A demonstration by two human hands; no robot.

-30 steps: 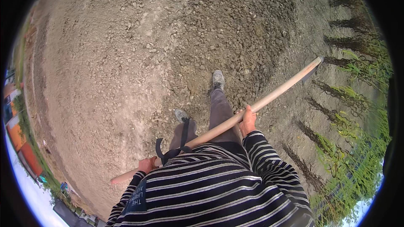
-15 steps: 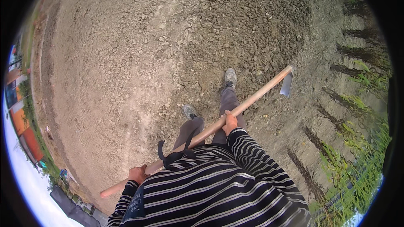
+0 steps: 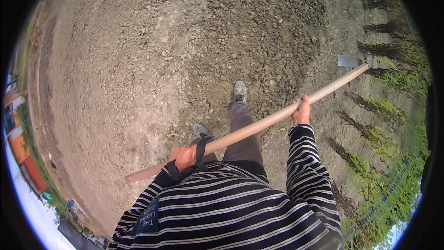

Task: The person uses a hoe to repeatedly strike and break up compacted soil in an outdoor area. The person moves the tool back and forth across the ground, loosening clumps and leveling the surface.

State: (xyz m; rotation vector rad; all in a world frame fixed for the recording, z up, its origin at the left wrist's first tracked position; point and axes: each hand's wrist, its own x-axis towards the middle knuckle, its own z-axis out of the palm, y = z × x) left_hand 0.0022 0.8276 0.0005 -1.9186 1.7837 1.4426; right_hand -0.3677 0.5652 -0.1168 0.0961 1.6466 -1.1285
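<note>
At the far left, small houses (image 3: 33,176) stand past a wide stretch of pale ground (image 3: 101,92). Next comes the low end (image 3: 141,174) of a long wooden hoe (image 3: 252,130). The hoe lies on a slant across the front of the body, low on the left and high on the right.

The left hand (image 3: 185,157) is wrapped around the hoe, with a bit of wood poking out behind it. A hold this near the end looks good for steering. A black strap (image 3: 200,152) crosses the wood just beside this hand; I cannot tell if it is tied on.

The left shoe (image 3: 200,130) is back and the right shoe (image 3: 239,91) is in front, maybe to help with balance. Dark, lumpy soil (image 3: 268,32) spreads out ahead of them.

The right hand (image 3: 302,112) is also closed around the hoe, well apart from the left one. It is nearer the heavy end, so it likely takes most of the weight. Its arm reaches out to the right.

At the tip, the grey blade (image 3: 349,61) points left. I cannot tell if it touches the ground. Green plants (image 3: 393,176) grow at the far right.
</note>
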